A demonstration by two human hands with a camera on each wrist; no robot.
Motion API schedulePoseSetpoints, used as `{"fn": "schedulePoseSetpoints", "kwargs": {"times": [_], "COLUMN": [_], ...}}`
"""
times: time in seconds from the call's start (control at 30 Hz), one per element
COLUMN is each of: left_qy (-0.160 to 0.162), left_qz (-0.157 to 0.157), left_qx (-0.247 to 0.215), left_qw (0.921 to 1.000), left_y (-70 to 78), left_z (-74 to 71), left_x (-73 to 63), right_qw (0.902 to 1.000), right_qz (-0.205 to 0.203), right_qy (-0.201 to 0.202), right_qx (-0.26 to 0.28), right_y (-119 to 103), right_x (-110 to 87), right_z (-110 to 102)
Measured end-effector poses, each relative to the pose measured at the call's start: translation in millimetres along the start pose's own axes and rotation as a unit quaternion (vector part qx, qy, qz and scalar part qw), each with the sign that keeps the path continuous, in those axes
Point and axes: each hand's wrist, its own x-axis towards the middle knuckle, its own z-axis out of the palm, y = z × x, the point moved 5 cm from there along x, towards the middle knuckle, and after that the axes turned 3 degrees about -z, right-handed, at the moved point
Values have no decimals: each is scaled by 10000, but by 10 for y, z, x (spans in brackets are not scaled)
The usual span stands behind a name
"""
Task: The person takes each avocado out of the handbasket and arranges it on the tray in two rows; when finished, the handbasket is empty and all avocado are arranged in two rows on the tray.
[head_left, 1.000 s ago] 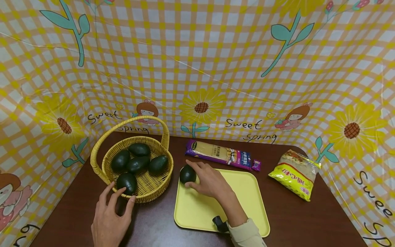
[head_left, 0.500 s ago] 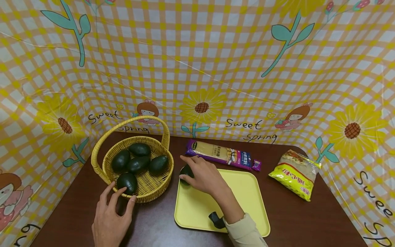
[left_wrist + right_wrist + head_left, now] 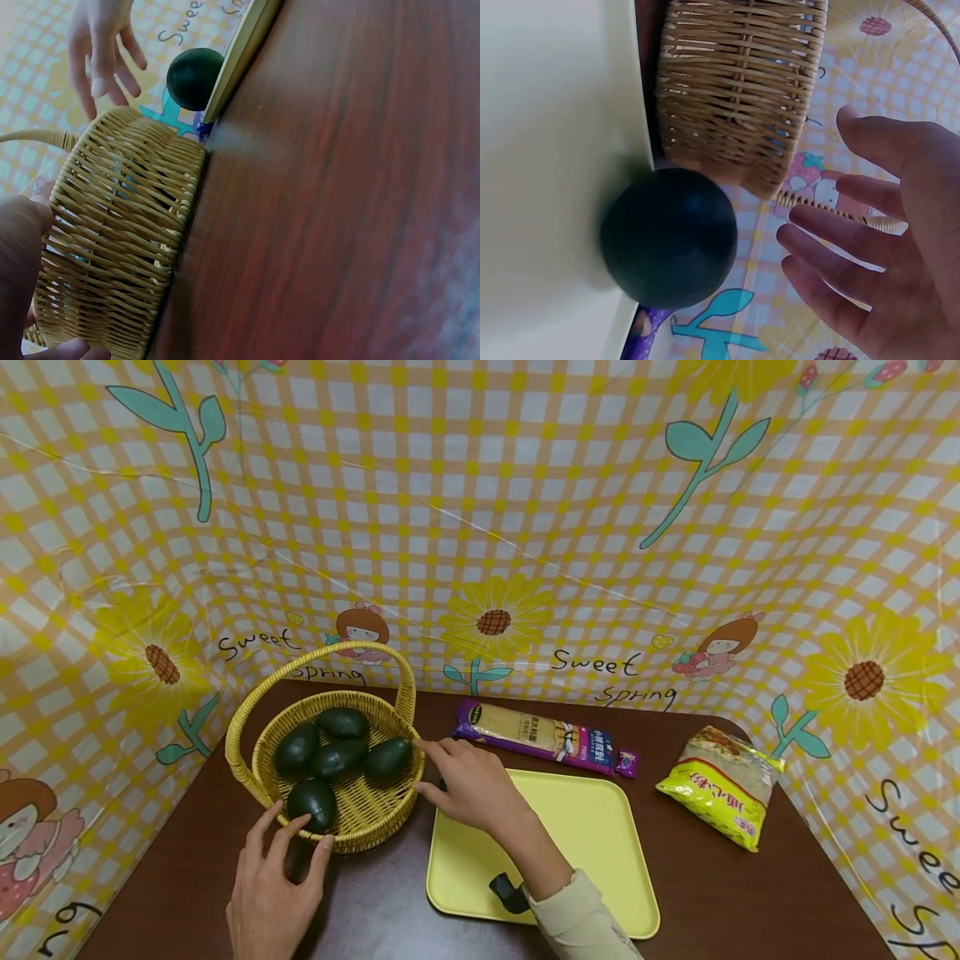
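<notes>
My left hand (image 3: 276, 885) holds the near rim of a yellow wicker basket (image 3: 375, 835), its fingertips over the edge beside the nearest avocado (image 3: 311, 804). Several dark green avocados lie inside the basket. My right hand (image 3: 474, 787) hovers between basket and tray, fingers loosely extended and nothing in its grasp. Below it, one avocado (image 3: 667, 240) sits at the left edge of a yellow tray (image 3: 577, 835); the hand mostly hides it in the head view. In the right wrist view a gap shows between that avocado and the fingers.
A purple pasta packet (image 3: 536, 735) lies behind the tray. To the right is a yellow-and-clear food bag (image 3: 720, 785). The basket's tall handle (image 3: 322, 652) arches above it. A checked, flower-printed cloth (image 3: 600, 527) hangs around the brown table (image 3: 720, 893).
My right hand has moved left, off the tray's avocado and towards the basket's right rim, leaving the avocado on the tray. The left hand has stayed at the basket.
</notes>
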Motion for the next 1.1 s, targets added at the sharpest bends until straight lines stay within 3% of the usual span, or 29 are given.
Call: {"fn": "schedulePoseSetpoints", "kwargs": {"times": [0.63, 1.1], "left_qy": [-28, 21], "left_qz": [-15, 48], "left_qx": [75, 24], "left_qw": [10000, 10000], "left_y": [-14, -17], "left_z": [21, 13], "left_x": [-5, 7], "right_qw": [9958, 9905], "right_qz": [167, 120], "right_qy": [-539, -576], "right_qx": [-719, -1244], "right_y": [-214, -258], "right_x": [302, 454], "right_z": [136, 206]}}
